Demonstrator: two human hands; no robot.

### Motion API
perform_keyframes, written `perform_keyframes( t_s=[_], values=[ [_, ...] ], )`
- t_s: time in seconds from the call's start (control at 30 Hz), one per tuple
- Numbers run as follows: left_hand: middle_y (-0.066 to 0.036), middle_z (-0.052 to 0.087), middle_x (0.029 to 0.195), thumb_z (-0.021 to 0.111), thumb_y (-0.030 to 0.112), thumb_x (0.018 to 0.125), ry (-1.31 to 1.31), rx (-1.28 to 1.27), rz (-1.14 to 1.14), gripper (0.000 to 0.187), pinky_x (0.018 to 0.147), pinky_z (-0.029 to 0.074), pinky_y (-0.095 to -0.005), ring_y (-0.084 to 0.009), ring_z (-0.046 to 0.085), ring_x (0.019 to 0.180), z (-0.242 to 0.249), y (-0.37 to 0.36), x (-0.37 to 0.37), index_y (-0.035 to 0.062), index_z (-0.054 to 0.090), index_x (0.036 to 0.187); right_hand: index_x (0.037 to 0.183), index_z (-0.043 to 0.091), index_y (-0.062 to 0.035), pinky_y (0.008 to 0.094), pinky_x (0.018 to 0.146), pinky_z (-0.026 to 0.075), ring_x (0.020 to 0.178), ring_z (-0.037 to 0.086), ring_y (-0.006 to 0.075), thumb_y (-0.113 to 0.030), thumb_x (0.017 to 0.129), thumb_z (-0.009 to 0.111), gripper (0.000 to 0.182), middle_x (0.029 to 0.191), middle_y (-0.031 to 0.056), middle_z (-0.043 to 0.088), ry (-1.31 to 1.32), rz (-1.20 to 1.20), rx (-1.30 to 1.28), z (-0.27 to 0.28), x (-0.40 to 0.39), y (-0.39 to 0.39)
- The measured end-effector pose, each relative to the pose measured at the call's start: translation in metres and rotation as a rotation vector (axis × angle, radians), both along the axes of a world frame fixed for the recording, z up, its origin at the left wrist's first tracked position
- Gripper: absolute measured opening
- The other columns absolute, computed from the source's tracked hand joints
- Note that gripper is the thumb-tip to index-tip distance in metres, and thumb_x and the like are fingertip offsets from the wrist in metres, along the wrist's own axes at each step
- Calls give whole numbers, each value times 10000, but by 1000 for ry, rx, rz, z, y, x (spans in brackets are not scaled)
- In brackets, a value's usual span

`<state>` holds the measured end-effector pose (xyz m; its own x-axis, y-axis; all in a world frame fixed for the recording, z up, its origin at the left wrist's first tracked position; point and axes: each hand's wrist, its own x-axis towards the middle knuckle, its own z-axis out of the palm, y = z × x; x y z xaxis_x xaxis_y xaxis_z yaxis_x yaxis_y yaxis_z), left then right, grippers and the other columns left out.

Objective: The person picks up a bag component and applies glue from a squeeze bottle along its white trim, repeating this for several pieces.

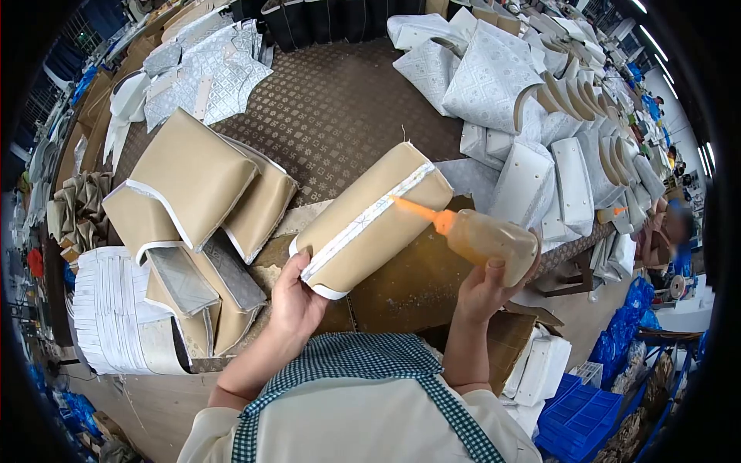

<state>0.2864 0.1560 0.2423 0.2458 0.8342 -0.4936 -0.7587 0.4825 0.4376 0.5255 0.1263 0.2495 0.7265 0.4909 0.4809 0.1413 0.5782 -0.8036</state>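
In my left hand is the near end of a tan bag body, tilted up over the table, its thumb at the white edge. Along the tan face runs a white strip. My right hand is closed around a glue bottle with cloudy, brownish contents. The bottle lies nearly on its side, and its orange nozzle points left with the tip at the white strip. Left of the held piece, more tan bag bodies with white edging are piled up.
White strips lie stacked at left. Silver patterned pieces rest at the far left, and silver-white bag bodies heap along the right. A cardboard box with white pieces stands near my right side, beside blue crates.
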Motion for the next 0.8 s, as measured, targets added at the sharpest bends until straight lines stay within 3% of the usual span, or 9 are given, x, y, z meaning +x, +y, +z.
perform_keyframes(
  t_s=[0.13,0.27,0.5,0.6,0.63,0.8],
  values=[
    [-149,547,1209,462,209,912,-19,3,5,380,963,440,-413,-259,541,1109,0,1,3,-17,459,1217,1335,261,-57,462,958,435,1091,494,290,-385,776,705,786,1193,157,451,-70,123,-12,-1,-16,-8],
    [-152,542,1215,453,214,920,-25,24,2,391,963,442,-410,-258,540,1112,4,-1,4,-22,447,1232,1347,237,-60,468,956,436,1124,485,324,-405,778,696,808,1207,163,444,-72,-84,-12,0,-6,-2],
    [-154,520,1244,419,254,946,-24,7,-8,425,974,439,-417,-263,531,1132,13,0,8,-17,405,1272,1331,234,-64,478,936,457,1046,498,274,-442,781,682,804,1147,156,444,-85,172,-3,-3,-33,-15],
    [-154,516,1247,413,264,950,-37,20,-12,432,959,453,-409,-261,537,1125,11,1,7,-13,392,1280,1333,218,-64,482,943,456,1043,494,279,-463,779,677,822,1144,159,442,-170,138,-32,0,-35,-21],
    [-153,518,1243,411,265,951,-33,26,-10,430,953,458,-405,-259,539,1121,11,1,8,-13,393,1278,1332,208,-60,485,934,466,1046,496,286,-469,771,682,840,1146,159,437,-179,8,25,-3,-31,-16],
    [-152,527,1225,405,267,954,-60,37,-4,421,932,474,-394,-250,550,1102,10,0,10,-11,398,1271,1326,218,-69,476,908,484,1049,500,281,-465,760,696,840,1154,155,431,-186,80,-31,-3,-26,-19]
  ],
)
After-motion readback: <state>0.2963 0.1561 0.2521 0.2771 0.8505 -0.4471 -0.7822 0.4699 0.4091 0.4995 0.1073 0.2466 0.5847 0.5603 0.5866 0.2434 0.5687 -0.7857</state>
